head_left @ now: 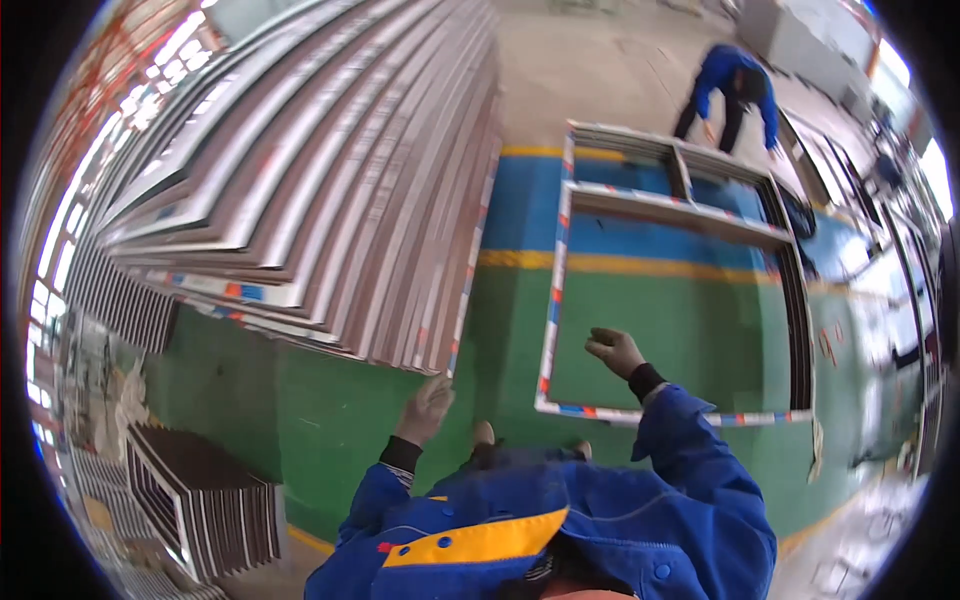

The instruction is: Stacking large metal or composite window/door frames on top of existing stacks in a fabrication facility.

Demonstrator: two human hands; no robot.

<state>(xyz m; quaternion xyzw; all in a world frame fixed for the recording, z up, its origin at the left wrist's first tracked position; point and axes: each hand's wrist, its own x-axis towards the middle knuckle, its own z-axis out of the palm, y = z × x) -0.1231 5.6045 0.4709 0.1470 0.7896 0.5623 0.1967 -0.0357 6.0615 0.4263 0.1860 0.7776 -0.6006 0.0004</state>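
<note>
My left hand (426, 408), in a pale glove, is at the near lower corner of a large stack of window frames (390, 200). Its fingertips meet or nearly meet that corner; no grip around a frame shows. My right hand (615, 352), also gloved, hovers over the opening of a single window frame (552, 310) with nothing in it, its fingers partly stretched toward the left. This frame has a crossbar (680, 215), a short divider at its far end and red, blue and white tape along its edges. The stacked frames are brown and silver with similar tape.
Beyond the single frame a co-worker (735, 85) in blue bends toward its far end. A smaller stack of dark frames (215, 500) stands at the lower left. More frames (905, 290) line the right side. The green floor (330, 410) carries a blue strip with yellow lines.
</note>
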